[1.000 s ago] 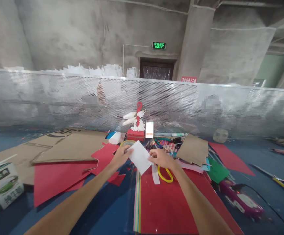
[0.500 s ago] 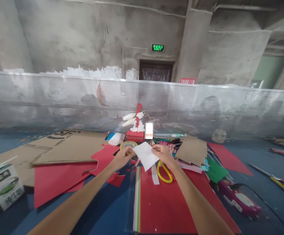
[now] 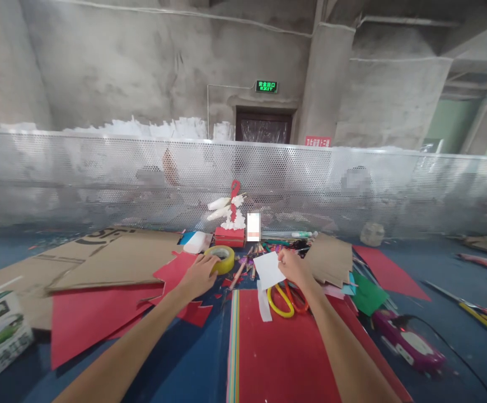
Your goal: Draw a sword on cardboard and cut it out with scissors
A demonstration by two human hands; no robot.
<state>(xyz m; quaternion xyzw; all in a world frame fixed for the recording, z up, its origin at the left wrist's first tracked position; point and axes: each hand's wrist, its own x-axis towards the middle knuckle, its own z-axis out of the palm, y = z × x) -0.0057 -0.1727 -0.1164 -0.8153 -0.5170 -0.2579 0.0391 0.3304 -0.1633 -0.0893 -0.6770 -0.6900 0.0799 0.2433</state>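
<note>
A small white square of paper (image 3: 268,271) is pinched at its right edge by my right hand (image 3: 295,268), above the red sheets. To the left, my left hand (image 3: 200,274) has its fingers stretched over the left edge of a roll of yellow tape (image 3: 225,262); I cannot tell how firmly they touch it. Scissors with a yellow handle loop (image 3: 280,307) and an orange one lie just below the paper, their blades hidden. A white paper strip (image 3: 264,305) rests beside them on a stack of red sheets (image 3: 281,358).
Cardboard (image 3: 121,257) and cut red paper (image 3: 104,319) spread at the left, near a drink carton (image 3: 4,333). A red stand with white flowers (image 3: 232,236) is at the back. At the right are a purple device (image 3: 407,341) with a cable and more scissors (image 3: 474,313).
My left hand has let go of the white paper and moved down and left to the tape roll. My right hand has carried the paper slightly right, uncovering more of the scissors.
</note>
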